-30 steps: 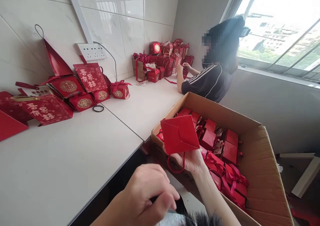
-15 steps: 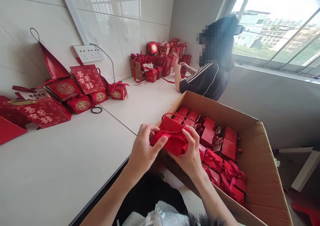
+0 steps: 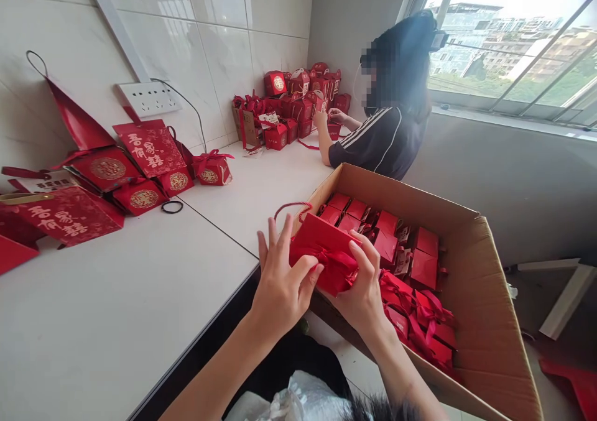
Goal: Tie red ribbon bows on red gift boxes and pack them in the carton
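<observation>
Now left hand [image 3: 282, 287] pinches shiny red ribbon bow [image 3: 340, 265], right hand [image 3: 361, 298] grips small red paper box [image 3: 325, 231], centre-dial: long axis ten-to-four, bow towards six. Brown cardboard carton [image 3: 482, 303], three o'clock, holds red boxes [image 3: 423, 273].

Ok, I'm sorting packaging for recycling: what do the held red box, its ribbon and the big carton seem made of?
Red box: probably card, smooth with a low sheen, judging by its flat, crisply folded faces.
Ribbon: satin-like fabric, perhaps synthetic, from its soft gleam and loose folds.
Big carton: likely corrugated cardboard, dull brown, with faint ridges along its wall.
</observation>
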`<state>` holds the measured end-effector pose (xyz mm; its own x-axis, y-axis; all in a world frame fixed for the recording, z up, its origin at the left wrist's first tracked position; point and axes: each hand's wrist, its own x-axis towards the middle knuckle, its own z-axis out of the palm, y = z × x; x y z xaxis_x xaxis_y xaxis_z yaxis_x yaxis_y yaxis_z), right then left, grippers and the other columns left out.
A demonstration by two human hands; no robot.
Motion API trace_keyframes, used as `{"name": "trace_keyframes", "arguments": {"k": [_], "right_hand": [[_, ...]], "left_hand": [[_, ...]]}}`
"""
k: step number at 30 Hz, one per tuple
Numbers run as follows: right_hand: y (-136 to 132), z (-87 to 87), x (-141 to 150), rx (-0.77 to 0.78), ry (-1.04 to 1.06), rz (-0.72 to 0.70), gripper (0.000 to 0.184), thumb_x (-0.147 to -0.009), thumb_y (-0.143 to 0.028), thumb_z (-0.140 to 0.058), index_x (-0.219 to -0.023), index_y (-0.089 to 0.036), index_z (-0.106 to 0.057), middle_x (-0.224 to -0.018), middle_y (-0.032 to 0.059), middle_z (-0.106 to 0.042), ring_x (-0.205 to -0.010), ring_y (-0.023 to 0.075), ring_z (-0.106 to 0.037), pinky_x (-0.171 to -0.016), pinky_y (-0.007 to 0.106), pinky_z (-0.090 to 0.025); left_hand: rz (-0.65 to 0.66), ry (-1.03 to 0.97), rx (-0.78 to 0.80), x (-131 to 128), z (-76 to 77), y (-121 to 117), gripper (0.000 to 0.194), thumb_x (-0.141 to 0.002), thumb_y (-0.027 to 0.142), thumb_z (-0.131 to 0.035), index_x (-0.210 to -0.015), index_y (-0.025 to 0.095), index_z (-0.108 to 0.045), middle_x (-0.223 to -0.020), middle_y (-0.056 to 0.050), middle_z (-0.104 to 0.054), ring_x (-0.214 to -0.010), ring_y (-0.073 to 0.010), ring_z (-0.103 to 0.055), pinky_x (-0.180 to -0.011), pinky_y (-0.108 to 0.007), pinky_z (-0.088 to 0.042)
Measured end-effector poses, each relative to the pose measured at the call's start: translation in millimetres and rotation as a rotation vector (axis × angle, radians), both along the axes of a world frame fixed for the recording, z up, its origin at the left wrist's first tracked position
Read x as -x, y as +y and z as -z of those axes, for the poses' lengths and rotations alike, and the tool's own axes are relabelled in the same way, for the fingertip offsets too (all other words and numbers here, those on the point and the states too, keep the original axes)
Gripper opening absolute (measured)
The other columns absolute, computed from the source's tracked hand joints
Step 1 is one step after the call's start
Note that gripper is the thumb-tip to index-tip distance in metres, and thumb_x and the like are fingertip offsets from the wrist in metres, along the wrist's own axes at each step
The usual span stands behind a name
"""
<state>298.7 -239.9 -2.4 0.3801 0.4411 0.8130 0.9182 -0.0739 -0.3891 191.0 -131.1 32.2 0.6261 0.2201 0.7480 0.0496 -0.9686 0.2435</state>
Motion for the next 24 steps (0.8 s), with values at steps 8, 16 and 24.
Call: {"name": "trace_keyframes", "arguments": {"k": [8,16,24], "right_hand": [[-6.5,-1.2,-3.3,-0.008,0.017,0.017,0.073,-0.077,-0.022,-0.065,-0.138,-0.029,-0.024,-0.132,0.0143,-0.036,-0.122,0.0288,-0.045,-0.09,0.054,-0.05],[-11.0,-0.5,-3.5,-0.006,-0.004,0.034,0.074,-0.078,-0.012,-0.059,-0.14,-0.028,-0.022,-0.134,0.014,-0.034,-0.124,0.0268,-0.042,-0.09,0.049,-0.051],[-14.3,-1.0,-0.8,-0.049,0.115,-0.01,0.078,-0.071,-0.016,-0.069,-0.136,-0.031,-0.029,-0.135,0.0111,-0.036,-0.124,0.0276,-0.044,-0.094,0.05,-0.048]], "left_hand": [[0.138,-0.204,-0.09,1.4,0.3,-8.6,0.007,-0.081,0.016,-0.06,-0.088,0.018,-0.059,-0.095,-0.007,-0.063,-0.097,-0.0186,-0.061,-0.081,-0.032,-0.051],[0.286,-0.161,-0.053,4.7,1.0,-15.9,0.018,-0.079,0.01,-0.063,-0.096,0.012,-0.059,-0.092,-0.009,-0.065,-0.089,-0.0161,-0.062,-0.078,-0.027,-0.053],[0.183,-0.165,-0.087,4.7,-9.1,-8.1,0.016,-0.078,0.011,-0.065,-0.093,0.014,-0.058,-0.087,-0.006,-0.067,-0.08,-0.0141,-0.061,-0.073,-0.026,-0.048]]}}
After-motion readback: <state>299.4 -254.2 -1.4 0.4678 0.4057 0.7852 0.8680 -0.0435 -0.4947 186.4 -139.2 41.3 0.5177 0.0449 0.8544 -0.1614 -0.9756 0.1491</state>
